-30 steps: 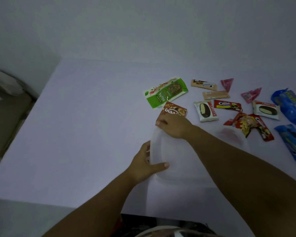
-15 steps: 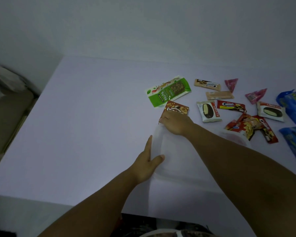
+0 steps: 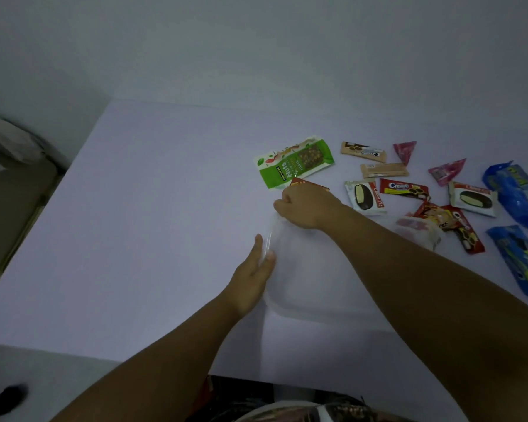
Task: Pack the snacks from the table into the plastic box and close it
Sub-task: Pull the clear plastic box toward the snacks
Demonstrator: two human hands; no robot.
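Compared with a second earlier, my left hand (image 3: pixel 255 271) had let go of the near-left edge and flattened out, fingers straight along the left rim of the clear plastic box (image 3: pixel 305 278). My right hand (image 3: pixel 305 205) had slid a bit further up, fist curled at the box's far corner, seemingly pinching the lid edge, though I couldn't tell for sure.

The box sat on the desk (image 3: pixel 165 223) right in front of me, seemingly closed, nothing packed. Risk as I saw it: that thin plastic could flex and skid, since my open left hand only braced it. My right knuckles half covered the red snack packet (image 3: pixel 310 184), touching the green nuts pouch (image 3: pixel 294 161), so a sudden pop could scatter those. The choco pie (image 3: pixel 365 197) and the blue packs (image 3: pixel 517 193) lay well clear on the right.
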